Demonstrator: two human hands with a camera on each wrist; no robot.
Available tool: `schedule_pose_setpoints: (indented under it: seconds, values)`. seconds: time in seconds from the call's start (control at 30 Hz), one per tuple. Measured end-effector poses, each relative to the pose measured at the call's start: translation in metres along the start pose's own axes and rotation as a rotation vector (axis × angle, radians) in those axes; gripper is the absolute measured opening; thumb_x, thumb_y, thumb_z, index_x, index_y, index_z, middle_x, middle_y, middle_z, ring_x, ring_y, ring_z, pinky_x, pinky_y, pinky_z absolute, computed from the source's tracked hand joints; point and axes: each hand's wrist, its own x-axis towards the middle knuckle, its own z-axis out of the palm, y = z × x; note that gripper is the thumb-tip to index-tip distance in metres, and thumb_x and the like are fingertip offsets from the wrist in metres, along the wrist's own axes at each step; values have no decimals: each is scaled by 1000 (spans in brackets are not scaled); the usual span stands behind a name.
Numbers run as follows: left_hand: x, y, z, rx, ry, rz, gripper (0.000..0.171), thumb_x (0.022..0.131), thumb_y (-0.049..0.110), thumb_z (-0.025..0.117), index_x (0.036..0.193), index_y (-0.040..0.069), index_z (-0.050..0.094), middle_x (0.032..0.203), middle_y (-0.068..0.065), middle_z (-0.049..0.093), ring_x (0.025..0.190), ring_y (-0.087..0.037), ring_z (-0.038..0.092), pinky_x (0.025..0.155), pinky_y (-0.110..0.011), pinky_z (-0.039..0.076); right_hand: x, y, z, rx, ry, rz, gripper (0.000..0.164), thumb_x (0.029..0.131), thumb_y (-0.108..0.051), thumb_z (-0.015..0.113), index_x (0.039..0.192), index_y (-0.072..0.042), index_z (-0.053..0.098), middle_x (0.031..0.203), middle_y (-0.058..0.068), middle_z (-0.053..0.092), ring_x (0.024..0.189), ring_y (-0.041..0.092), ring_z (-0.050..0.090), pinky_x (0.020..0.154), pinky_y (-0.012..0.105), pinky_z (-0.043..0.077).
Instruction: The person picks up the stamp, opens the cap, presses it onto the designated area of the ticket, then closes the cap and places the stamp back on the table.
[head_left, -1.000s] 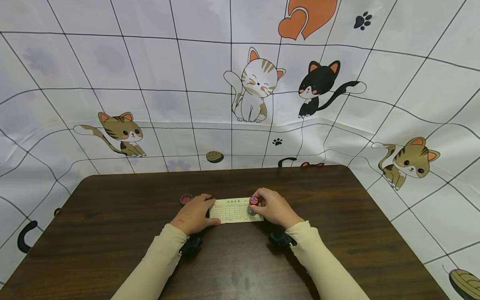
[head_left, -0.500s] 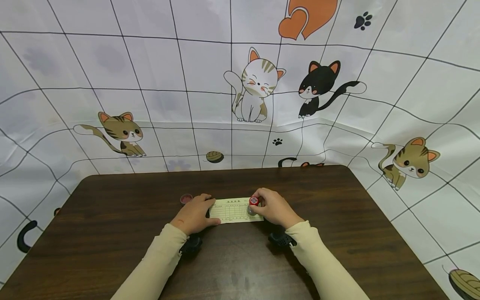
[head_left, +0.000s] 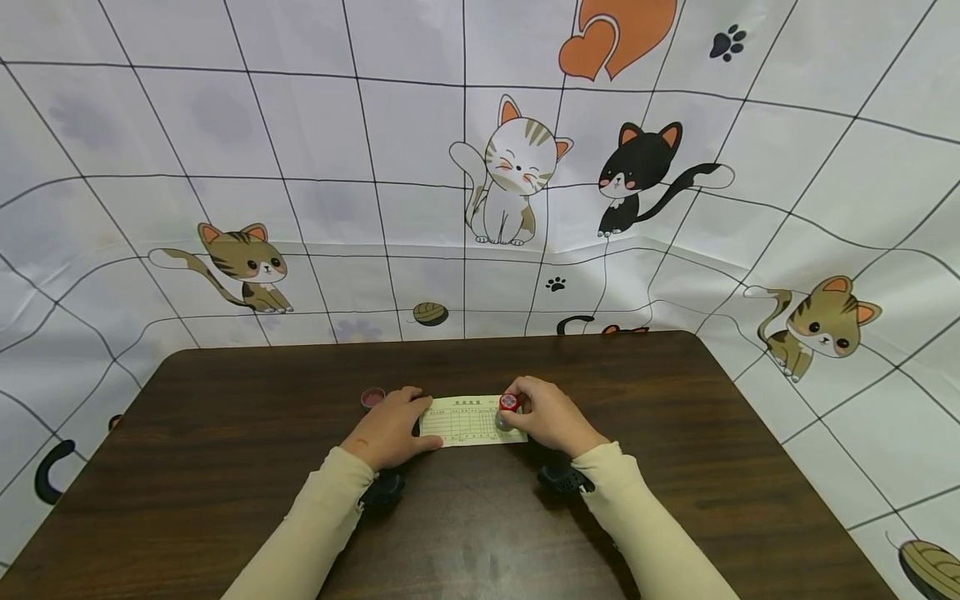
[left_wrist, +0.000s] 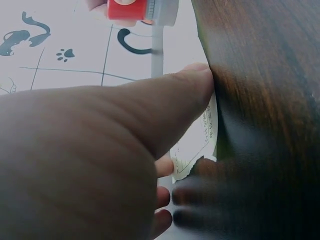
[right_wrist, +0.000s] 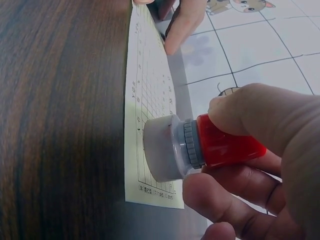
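Hands, seen from the wearer's own head, meet over a pale yellow paper slip [head_left: 463,423] printed with a table grid, lying flat in the lower middle of the frame on a dark wooden tabletop [head_left: 225,442]. The left hand [head_left: 386,429] lies over the slip's left end, fingers extended and grasping nothing, its thumb on the lower left corner, apparently to keep the paper from sliding. The right hand [head_left: 553,417], right of centre, has its fingers and thumb pinched around the red handle of a stamp [head_left: 508,402]. The stamp stands upright, its greyish, see-through base against the right part of the printed grid; holding it high by the handle seems meant to leave that base clear and send pressure straight down. Just beyond the left hand, left of centre, sits a small round reddish cap [head_left: 372,397], probably put aside to be out of the way yet within reach.

Counted: one slip, one stamp, one cap, two hands, two cream sleeves [head_left: 303,525] and two dark wrist bands [head_left: 382,489]. Behind, a white gridded backdrop [head_left: 405,150] fills the upper frame, showing four whole cartoon cats.
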Motion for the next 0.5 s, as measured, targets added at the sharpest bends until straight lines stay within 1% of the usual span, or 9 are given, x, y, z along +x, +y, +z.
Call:
schedule_pose_setpoints:
  seconds: [0.27,0.5]
  values:
    - [0,1,1,-6,6,-3,74,93,45,77,149,3,54,154,-24,46,143,-42,44,112,-58,41,1,1,0,7,1,-17,12,92,-21,80,99,-17,71,87,-6,61,71,12,54,63,28,47]
    - [-1,1,1,-13,4,-5,74,93,45,77,149,3,55,154,-24,45,143,-43,44,112,-58,41,1,3,0,29,-7,-13,12,92,-20,80,99,-17,71,85,-6,62,69,13,54,61,29,47]
